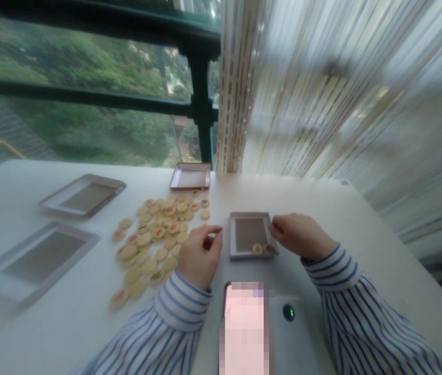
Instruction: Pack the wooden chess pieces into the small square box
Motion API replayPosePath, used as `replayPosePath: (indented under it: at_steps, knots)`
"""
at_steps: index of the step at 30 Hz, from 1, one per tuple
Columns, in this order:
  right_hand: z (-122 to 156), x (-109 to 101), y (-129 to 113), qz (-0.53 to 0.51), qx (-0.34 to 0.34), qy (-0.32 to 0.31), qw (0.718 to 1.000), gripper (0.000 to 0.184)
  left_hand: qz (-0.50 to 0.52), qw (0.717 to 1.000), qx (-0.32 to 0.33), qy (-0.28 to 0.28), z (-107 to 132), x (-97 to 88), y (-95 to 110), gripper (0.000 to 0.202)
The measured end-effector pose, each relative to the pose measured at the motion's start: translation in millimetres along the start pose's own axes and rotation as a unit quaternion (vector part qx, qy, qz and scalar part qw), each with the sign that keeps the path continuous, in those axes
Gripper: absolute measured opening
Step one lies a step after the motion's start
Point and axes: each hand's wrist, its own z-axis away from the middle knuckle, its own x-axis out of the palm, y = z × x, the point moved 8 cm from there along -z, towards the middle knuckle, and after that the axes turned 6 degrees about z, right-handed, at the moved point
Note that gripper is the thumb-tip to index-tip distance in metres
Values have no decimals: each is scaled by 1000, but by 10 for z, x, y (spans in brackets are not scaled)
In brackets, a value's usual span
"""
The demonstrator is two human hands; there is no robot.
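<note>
My left hand (201, 255) hovers by the right side of a spread of round wooden discs (144, 239), some marked in red or dark characters. Its thumb and index finger are a little apart, with nothing visible between them. Just right of it lies a small shallow tray (250, 214) with a grey-brown floor. Two discs (257, 249) rest in its lower right corner, one reading 4. My right hand (302, 235) is closed at the tray's right rim. Its curled fingertips hide whatever they may hold.
Two more shallow trays, the upper left tray (84, 213) and the lower left tray (54, 229), lie beyond the discs. Another tray (190, 187) stands at the table's back edge. A phone (244, 328) lies in front, beside a white device (294, 333) with a green light.
</note>
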Motion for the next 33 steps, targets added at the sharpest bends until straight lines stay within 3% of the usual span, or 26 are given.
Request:
replayPosePath:
  at_steps: [5,10,13,17,22,28,33]
  knots:
    - [97,-196,-147,-40,-33,65,997,28,68,997,-38,25,-57,-178,-10,31]
    - [241,-369,-350,-105,-95,111,984,19,85,995,-53,5,-34,-394,35,32]
    - [317,-435,-512,-122,-135,132,974,17,56,998,-19,-1,15,-614,123,29]
    - [370,-445,-800,-117,-197,123,966,14,-56,994,96,-24,140,-856,280,21]
    - [376,-392,-1153,-93,-265,85,956,13,-187,944,262,-75,473,-848,358,23]
    - [358,-318,-1440,-76,-304,73,947,17,-250,925,278,-67,778,-762,204,20]
    - [334,-229,-1653,-58,-330,59,940,16,-235,929,284,-36,862,-751,109,18]
